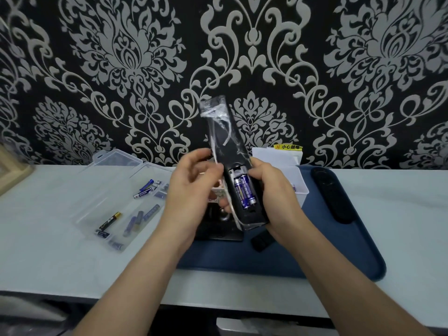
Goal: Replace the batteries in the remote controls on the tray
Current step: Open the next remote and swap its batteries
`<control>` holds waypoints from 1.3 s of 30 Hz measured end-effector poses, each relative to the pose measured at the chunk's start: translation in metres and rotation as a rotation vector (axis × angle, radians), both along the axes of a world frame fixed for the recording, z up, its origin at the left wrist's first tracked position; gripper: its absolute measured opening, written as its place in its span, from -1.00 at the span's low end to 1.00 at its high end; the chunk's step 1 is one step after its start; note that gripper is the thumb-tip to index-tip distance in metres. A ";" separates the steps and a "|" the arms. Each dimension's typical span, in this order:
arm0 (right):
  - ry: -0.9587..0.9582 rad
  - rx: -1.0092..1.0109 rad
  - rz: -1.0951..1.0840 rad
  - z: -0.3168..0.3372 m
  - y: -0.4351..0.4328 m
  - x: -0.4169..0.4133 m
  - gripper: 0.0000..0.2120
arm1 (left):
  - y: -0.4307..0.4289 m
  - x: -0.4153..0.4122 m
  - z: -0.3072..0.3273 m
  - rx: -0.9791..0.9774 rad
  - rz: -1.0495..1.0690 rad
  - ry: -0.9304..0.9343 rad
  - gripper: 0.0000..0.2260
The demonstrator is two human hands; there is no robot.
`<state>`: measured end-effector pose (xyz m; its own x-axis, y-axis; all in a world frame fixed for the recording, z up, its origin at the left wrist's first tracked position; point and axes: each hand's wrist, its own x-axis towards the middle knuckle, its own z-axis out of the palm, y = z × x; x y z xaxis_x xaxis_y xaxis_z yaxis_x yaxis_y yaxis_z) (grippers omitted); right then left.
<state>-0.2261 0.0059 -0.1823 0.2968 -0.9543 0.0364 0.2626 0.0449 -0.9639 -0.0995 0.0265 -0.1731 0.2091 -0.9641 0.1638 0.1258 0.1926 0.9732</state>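
Observation:
I hold a long black remote control (224,139) wrapped in clear plastic upright above the blue tray (351,258), back side facing me. Its battery bay is open and shows two blue batteries (244,193) side by side. My right hand (274,190) grips the remote's lower right edge. My left hand (191,187) is on its left edge, fingers curled at the plastic wrap. A small black battery cover (261,241) lies on the tray under my right wrist. Another black remote (332,194) lies at the tray's right side, and a third dark remote (218,226) lies below my hands.
An open clear plastic box (106,202) with several loose batteries sits on the white table at the left. A white container (291,166) with a yellow warning label stands behind the tray against the patterned wall. A wooden frame edge (9,170) is at far left.

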 end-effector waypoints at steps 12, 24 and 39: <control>0.152 0.205 0.209 -0.002 0.000 -0.005 -0.73 | 0.004 0.006 -0.003 -0.153 0.030 -0.209 -0.84; 0.001 0.309 0.203 -0.008 -0.005 -0.001 -0.60 | 0.002 0.007 -0.004 -0.176 0.065 -0.225 -0.73; -0.083 0.450 0.167 -0.015 -0.005 0.012 -0.55 | 0.003 0.011 -0.007 -0.249 0.086 -0.293 -0.79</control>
<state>-0.2138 0.0010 -0.1973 0.4603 -0.8204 -0.3392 0.2912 0.5005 -0.8153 -0.0882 0.0296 -0.1800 0.1971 -0.8682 0.4555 -0.1778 0.4252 0.8874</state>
